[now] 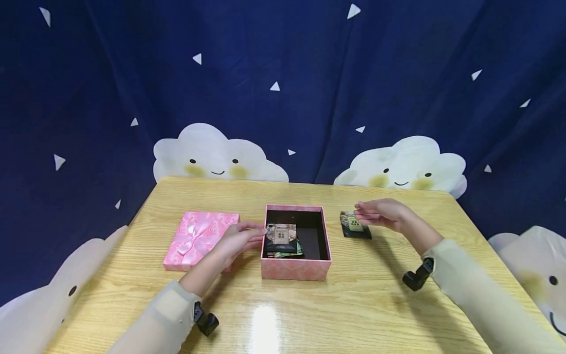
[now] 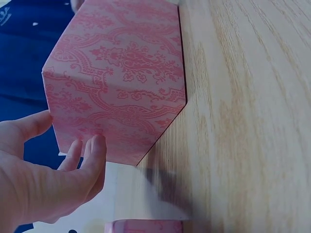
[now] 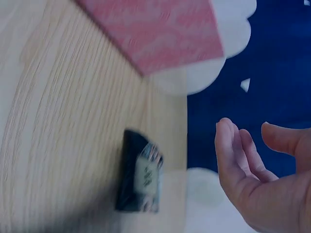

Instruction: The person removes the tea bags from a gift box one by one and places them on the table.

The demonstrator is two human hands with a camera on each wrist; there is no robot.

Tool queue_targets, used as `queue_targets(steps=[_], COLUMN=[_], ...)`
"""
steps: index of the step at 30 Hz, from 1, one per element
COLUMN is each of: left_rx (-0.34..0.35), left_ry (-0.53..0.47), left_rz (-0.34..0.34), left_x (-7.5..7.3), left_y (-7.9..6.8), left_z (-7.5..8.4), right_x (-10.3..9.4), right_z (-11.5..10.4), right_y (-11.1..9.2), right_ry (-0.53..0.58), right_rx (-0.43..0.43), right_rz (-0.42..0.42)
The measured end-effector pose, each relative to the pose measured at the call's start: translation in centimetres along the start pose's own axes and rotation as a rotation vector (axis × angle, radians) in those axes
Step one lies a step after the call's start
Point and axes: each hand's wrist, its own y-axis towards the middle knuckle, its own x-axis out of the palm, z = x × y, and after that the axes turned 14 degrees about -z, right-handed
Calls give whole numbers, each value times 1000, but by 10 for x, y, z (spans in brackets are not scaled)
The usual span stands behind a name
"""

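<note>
A pink patterned box [image 1: 294, 269] with a dark inside stands at mid-table, its top uncovered. My left hand [image 1: 238, 241] holds its left wall, the thumb at the rim and the fingers along the outer side [image 2: 116, 92]. Inside, at the left, a black packet with a pale label [image 1: 281, 237] lies over a partly hidden green packet [image 1: 289, 254]. To the right of the box, another black packet with a yellowish label [image 1: 355, 223] lies on the table. My right hand [image 1: 382, 213] hovers by it with bent, loose fingers, and the right wrist view [image 3: 257, 179] shows nothing in that hand.
Left of the box lies the pink lid [image 1: 199, 239] with a ribbon bow, partly behind my left forearm. The wooden table [image 1: 353, 305] ends at a dark blue curtain [image 1: 305, 88] with white clouds. Both wrists carry small black cameras [image 1: 207, 322].
</note>
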Motion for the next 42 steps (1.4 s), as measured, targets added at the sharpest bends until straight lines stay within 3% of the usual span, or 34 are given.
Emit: queue_targets(steps=[12, 27, 33, 42], left_rx=[-6, 26, 31, 39], left_ry=[8, 25, 19, 11], left_rz=[-1, -17, -13, -4], left_x=[0, 1, 0, 1], left_y=[1, -6, -5, -4], left_z=[-1, 0, 0, -2], right_x=[59, 140, 154, 155], right_z=[-44, -67, -60, -39], right_y=[-1, 36, 61, 82], right_ry=[-33, -10, -91, -170], right_rx=[90, 258, 322, 373], right_rz=[-116, -172, -124, -21])
